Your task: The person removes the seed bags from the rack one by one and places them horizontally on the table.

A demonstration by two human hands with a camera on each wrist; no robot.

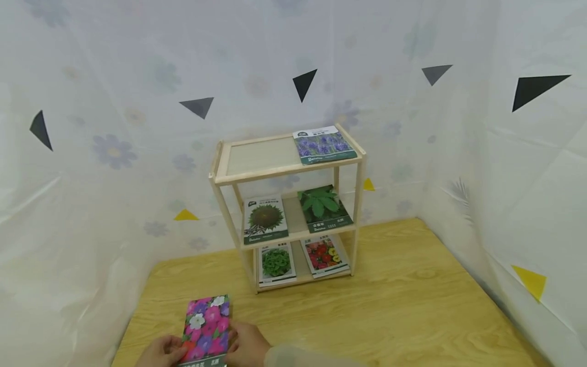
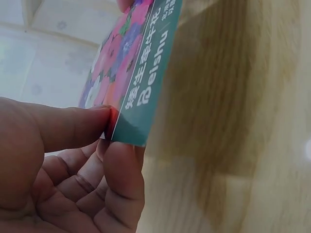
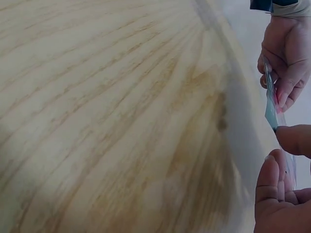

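Observation:
A seed packet (image 1: 208, 326) with pink, purple and white flowers is held above the table's front left part. My left hand (image 1: 161, 351) pinches its left edge between thumb and fingers; the left wrist view shows the thumb on the printed face of the packet (image 2: 127, 73). On the opposite edge my right hand (image 1: 247, 344) pinches it too, seen edge-on in the right wrist view, where the right hand (image 3: 284, 189) is below and the left hand (image 3: 289, 63) above. The packet's green lower band carries white lettering.
A three-tier wooden rack (image 1: 257, 178) stands on the wood-grain table (image 1: 412, 295). Its top bears a purple-flower packet (image 1: 323, 144); the middle shelf a sunflower packet (image 1: 266, 218) and a green-leaf packet (image 1: 324, 208); the bottom a leafy-green packet (image 1: 277, 264) and a red-and-yellow-flower packet (image 1: 324, 256).

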